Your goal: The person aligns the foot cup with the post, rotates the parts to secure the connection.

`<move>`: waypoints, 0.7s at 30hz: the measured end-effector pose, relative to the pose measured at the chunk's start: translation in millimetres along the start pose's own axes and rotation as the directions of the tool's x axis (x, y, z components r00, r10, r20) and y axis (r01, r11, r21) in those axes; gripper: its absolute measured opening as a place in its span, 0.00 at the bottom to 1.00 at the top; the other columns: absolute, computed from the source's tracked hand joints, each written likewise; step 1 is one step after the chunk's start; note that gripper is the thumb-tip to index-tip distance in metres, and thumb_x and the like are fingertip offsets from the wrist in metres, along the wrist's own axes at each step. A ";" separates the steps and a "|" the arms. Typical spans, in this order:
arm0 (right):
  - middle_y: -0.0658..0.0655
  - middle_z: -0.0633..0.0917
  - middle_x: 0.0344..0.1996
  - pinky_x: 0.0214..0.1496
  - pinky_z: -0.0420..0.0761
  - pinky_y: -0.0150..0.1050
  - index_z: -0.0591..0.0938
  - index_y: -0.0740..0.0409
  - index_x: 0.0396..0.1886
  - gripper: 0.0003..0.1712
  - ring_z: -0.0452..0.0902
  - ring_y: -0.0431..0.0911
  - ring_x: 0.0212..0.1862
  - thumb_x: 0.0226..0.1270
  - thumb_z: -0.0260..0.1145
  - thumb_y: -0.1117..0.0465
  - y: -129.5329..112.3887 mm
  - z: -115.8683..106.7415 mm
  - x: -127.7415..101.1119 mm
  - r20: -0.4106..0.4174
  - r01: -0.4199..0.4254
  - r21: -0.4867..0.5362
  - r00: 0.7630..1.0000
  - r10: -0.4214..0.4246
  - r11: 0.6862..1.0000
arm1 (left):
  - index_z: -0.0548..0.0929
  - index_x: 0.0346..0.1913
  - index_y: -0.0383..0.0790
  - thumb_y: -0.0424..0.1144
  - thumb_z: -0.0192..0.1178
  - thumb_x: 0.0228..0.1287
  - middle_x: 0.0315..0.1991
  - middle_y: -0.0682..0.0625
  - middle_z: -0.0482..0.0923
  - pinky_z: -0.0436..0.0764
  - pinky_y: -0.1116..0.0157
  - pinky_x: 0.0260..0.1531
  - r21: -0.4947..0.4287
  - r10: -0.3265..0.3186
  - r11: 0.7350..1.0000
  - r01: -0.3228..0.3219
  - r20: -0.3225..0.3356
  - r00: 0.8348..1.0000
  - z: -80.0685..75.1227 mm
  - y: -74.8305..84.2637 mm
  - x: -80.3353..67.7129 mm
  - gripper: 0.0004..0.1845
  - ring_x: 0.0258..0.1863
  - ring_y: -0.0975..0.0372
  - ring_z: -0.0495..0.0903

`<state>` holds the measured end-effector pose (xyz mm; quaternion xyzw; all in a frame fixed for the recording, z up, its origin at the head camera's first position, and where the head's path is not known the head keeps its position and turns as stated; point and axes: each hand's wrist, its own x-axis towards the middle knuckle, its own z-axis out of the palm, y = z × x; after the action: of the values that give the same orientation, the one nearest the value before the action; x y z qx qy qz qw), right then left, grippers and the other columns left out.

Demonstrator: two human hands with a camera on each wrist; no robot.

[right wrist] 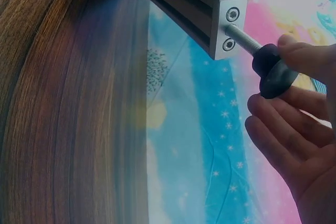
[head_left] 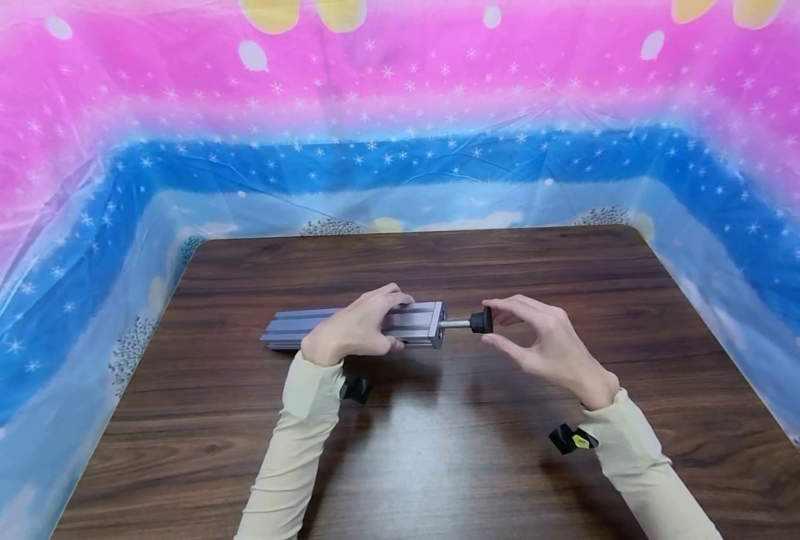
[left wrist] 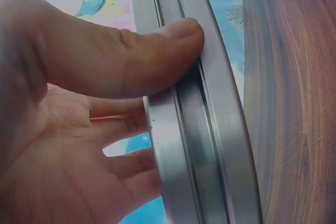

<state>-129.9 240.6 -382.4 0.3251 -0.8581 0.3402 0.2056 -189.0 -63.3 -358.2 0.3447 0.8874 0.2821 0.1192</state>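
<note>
A silver aluminium profile is held level just above the dark wooden table. My left hand grips it near its right end, fingers over the top and thumb at the near side. In the left wrist view the thumb presses on the profile's slot. From the end plate a threaded rod sticks out to the right with a black round foot on its tip. My right hand pinches that foot between thumb and fingers.
A pink and blue starred plastic sheet walls the table on the left, back and right. Black wrist-camera mounts sit under both sleeves. Bare wood lies in front of the hands.
</note>
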 end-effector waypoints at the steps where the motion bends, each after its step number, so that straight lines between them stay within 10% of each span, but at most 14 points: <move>1: 0.49 0.88 0.43 0.45 0.83 0.35 0.84 0.56 0.58 0.28 0.86 0.40 0.41 0.56 0.79 0.64 0.3 0.5 0.0 -0.002 -0.007 -0.003 1.000 0.007 1.000 | 0.76 0.66 0.33 0.30 0.69 0.55 0.53 0.46 0.74 0.74 0.60 0.48 0.001 0.000 1.000 0.000 0.001 1.000 0.2 0.0 0.0 0.33 0.44 0.57 0.73; 21: 0.45 0.85 0.25 0.29 0.82 0.34 0.86 0.56 0.38 0.06 0.79 0.34 0.27 0.64 0.74 0.61 -3.1 9.9 4.0 -0.035 -0.173 0.000 0.984 0.173 0.985 | 0.75 0.66 0.34 0.29 0.68 0.54 0.50 0.47 0.73 0.72 0.61 0.44 0.006 0.001 1.000 -0.001 -0.001 1.000 1.6 -0.9 1.7 0.33 0.42 0.56 0.71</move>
<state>-131.8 230.1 -385.5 0.2430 -0.8798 0.3613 0.1906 -190.1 -62.1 -360.1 0.3451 0.8881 0.2798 0.1177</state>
